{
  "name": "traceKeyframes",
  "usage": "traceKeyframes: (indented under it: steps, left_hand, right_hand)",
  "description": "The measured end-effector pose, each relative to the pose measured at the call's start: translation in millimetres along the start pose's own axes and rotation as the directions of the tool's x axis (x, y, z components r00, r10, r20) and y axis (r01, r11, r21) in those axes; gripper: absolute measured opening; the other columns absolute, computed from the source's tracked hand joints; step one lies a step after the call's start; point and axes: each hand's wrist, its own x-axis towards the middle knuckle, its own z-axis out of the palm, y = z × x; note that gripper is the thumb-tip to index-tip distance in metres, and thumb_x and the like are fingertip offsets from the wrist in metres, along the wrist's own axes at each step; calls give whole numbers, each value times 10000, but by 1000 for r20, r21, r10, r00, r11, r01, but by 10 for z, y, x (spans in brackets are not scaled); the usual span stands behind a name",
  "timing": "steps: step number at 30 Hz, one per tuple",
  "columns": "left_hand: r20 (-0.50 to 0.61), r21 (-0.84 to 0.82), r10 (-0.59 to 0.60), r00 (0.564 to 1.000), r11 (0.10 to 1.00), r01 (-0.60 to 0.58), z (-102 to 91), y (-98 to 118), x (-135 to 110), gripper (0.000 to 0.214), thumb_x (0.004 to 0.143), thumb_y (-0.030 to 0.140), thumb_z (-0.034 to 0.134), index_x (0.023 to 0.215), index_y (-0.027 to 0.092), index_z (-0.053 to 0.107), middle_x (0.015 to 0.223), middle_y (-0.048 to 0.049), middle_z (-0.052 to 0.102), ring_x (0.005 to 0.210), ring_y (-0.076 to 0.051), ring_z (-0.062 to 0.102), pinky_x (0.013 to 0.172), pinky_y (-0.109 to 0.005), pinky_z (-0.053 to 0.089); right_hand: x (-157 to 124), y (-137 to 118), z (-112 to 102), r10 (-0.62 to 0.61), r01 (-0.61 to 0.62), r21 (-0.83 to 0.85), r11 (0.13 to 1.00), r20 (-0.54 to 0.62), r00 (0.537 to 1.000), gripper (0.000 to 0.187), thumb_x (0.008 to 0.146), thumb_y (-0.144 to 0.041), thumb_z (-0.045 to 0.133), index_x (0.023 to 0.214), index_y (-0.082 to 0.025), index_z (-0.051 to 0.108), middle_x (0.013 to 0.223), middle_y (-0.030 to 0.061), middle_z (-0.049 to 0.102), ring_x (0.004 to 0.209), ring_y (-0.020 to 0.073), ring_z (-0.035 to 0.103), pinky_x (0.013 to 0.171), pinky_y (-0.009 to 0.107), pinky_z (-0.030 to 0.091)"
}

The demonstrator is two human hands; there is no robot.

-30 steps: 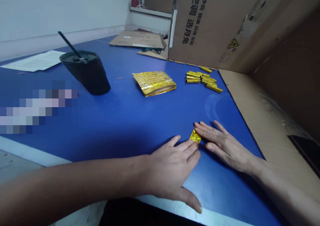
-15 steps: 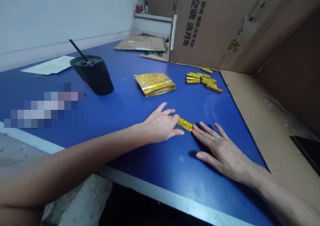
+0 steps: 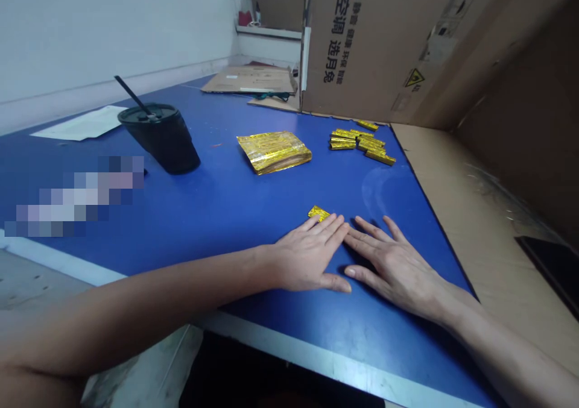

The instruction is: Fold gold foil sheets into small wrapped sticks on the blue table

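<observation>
A narrow folded strip of gold foil paper [image 3: 318,213] lies on the blue table, with most of its length covered by fingers. My left hand [image 3: 310,248] rests over it, fingers stretched out and thumb apart. Beside it, my right hand [image 3: 395,263] lies with fingers spread, its fingertips meeting the left fingertips at the strip's right end. Beyond the hands sits a stack of gold foil sheets [image 3: 275,150]. Farther right, several folded gold pieces [image 3: 357,141] are gathered in a loose pile.
A black cup with a straw [image 3: 165,137] stands at the left, near a white sheet [image 3: 84,123]. A blurred-out patch [image 3: 76,197] covers something at the left edge. Large cardboard panels [image 3: 362,52] rise behind; flat cardboard [image 3: 251,81] lies at the back.
My left hand has shifted right and flattened over the gold strip, now hiding most of it. My right hand stays near the strip's right end. The view has shifted slightly.
</observation>
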Motion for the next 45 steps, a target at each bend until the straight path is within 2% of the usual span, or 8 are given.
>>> traceKeyframes:
  steps: [7,14,19,26,33,37,41,45]
  left_hand:
    - [5,127,-131,991,983,129,-99,-264,-194,779,799,659,225,1353,111,217,1413,-135,224,1304,-252,188,1031,-463,86]
    - [-186,218,41,982,976,0,-80,155,-298,815,737,713,281,1115,37,534,1091,-180,578,1070,-284,467,1016,-487,112]
    - [-233,241,113,966,969,-55,-30,458,-267,752,704,736,301,867,92,654,884,-142,635,893,-266,528,945,-455,259]
    - [-236,251,85,968,968,-24,2,498,-243,675,673,713,420,862,114,665,931,-160,622,957,-301,524,856,-415,353]
    - [-222,258,65,973,966,-5,2,512,-271,767,657,744,389,902,65,649,966,-184,622,941,-308,544,808,-393,389]
    - [-222,254,79,972,967,-20,-17,394,-286,726,707,714,360,936,83,637,1008,-162,622,977,-292,540,878,-412,349]
    - [-128,229,20,992,973,9,-115,33,-282,558,814,584,362,1013,122,605,1109,-118,597,1054,-263,521,972,-441,254]
    - [-46,198,70,996,978,-59,-228,-311,-258,374,874,433,382,1075,171,558,1220,-54,531,1173,-225,431,1018,-437,184]
  right_hand:
    - [52,6,-70,40,-40,1,999,-20,999,450,875,-458,335,1249,-235,449,1287,23,478,1239,283,330,981,621,170]
    - [33,183,-80,85,-82,71,994,-42,995,355,886,-413,343,1183,-313,510,1198,0,562,1208,266,386,968,629,179]
    - [26,159,-67,113,-106,81,991,-82,990,360,878,-418,358,1159,-281,537,1223,22,541,1226,267,357,974,623,168]
    - [-14,-179,-73,-130,131,279,951,-23,991,546,839,-457,430,1286,-144,403,1282,124,469,1213,236,379,1035,503,187]
    - [14,71,-8,-21,30,205,978,-47,999,373,901,-342,340,1223,-214,477,1256,73,502,1202,220,394,1015,551,186]
    - [5,128,-15,23,-16,133,991,-53,998,355,892,-357,356,1202,-254,495,1240,36,520,1212,231,381,998,575,198]
    - [-31,97,-28,23,-19,68,997,-55,998,378,874,-389,384,1221,-270,476,1258,30,503,1219,260,365,981,606,196]
    - [-39,38,-45,7,-6,28,1000,-29,1000,436,866,-431,380,1250,-237,448,1287,53,471,1229,279,346,980,613,188]
